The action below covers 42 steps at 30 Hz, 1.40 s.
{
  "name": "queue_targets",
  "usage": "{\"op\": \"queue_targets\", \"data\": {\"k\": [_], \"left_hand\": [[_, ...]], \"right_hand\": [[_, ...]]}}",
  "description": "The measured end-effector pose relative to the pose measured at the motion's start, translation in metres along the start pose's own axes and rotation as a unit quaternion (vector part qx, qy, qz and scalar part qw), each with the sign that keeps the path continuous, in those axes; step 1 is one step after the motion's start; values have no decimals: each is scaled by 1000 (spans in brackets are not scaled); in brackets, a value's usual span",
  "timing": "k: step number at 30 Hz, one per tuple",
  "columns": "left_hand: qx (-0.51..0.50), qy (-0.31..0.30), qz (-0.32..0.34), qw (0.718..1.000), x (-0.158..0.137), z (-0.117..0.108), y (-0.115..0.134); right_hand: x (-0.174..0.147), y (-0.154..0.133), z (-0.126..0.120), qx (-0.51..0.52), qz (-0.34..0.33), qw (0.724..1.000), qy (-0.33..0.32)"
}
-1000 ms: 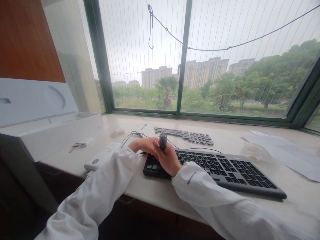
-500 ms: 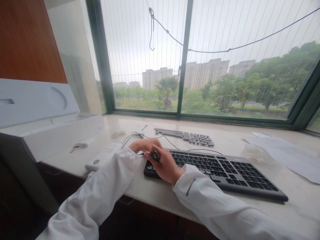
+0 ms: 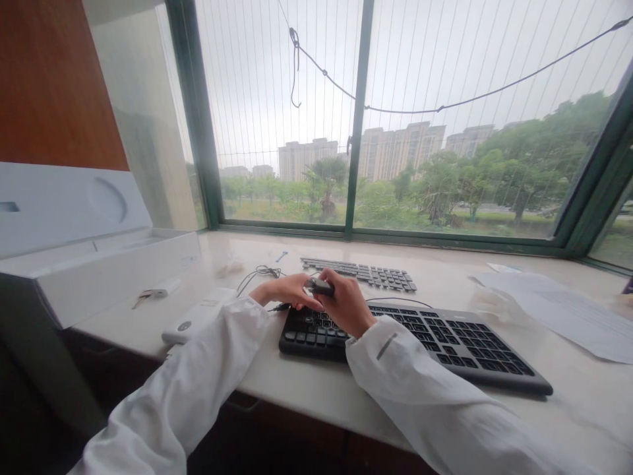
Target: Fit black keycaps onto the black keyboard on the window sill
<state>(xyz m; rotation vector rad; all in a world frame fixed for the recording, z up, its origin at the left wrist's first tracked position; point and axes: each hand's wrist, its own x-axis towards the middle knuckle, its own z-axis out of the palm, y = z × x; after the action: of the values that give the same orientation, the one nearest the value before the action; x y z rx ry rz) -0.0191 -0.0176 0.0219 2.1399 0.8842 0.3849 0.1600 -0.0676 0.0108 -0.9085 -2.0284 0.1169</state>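
Both hands on a small dark device over the keyboard's left end.
Right hand [image 3: 346, 305] clamped on the small dark device [image 3: 320, 286], held level above the black keyboard [image 3: 445, 340]; left hand [image 3: 287, 290] fingers touch its left end, grip unclear, cannot tell if closed. Second keyboard [image 3: 361, 272] lies behind on the worktop [image 3: 306, 389], white box [image 3: 113, 264] at left, papers [image 3: 558, 307] at right.

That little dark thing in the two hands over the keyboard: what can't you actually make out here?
Head view, the only one:
- The small dark object: too small and half wrapped by the right hand and left hand to identify.
- Key legends on the black keyboard: too small to read.
- Print on the papers: blurred.
- Inside of the white box: hidden by its wall.
- Item at the right edge: cut off.
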Motion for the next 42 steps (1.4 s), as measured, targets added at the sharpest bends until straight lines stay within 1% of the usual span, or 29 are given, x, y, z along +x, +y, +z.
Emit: {"op": "queue_targets", "data": {"k": [3,6,9,12,15,18,20,23,25,28,32,37,42], "left_hand": [[2,49,-9,999,1,-1,-2],[-9,107,-13,994,5,-2,-8],[-39,146,-13,988,10,-2,-16],[-53,163,-17,985,12,-2,-20],[-48,163,-6,985,12,-1,-19],[-35,171,4,985,11,1,-16],[-40,175,-3,984,11,1,-15],[-68,176,-12,982,10,-1,-14],[-86,177,-3,980,9,-3,-14],[-113,179,23,977,8,-7,-15],[-133,180,43,974,8,-8,-16],[-125,171,46,976,9,-7,-17],[-118,151,42,981,10,-8,-19]], "right_hand": [[4,13,-7,-102,13,994,-45],[6,26,-12,-173,35,982,-70],[7,38,-14,-210,57,973,-79],[6,46,-14,-223,77,968,-87],[5,49,-12,-214,77,970,-89],[4,49,-9,-188,59,977,-81],[4,50,-8,-165,53,983,-67],[6,53,-6,-115,60,991,-33],[7,55,-6,-87,70,994,-10],[8,57,-6,-71,77,994,10],[7,55,-5,-57,68,996,11],[6,52,-4,-26,51,998,12],[5,52,-4,9,9,1000,-10]]}}
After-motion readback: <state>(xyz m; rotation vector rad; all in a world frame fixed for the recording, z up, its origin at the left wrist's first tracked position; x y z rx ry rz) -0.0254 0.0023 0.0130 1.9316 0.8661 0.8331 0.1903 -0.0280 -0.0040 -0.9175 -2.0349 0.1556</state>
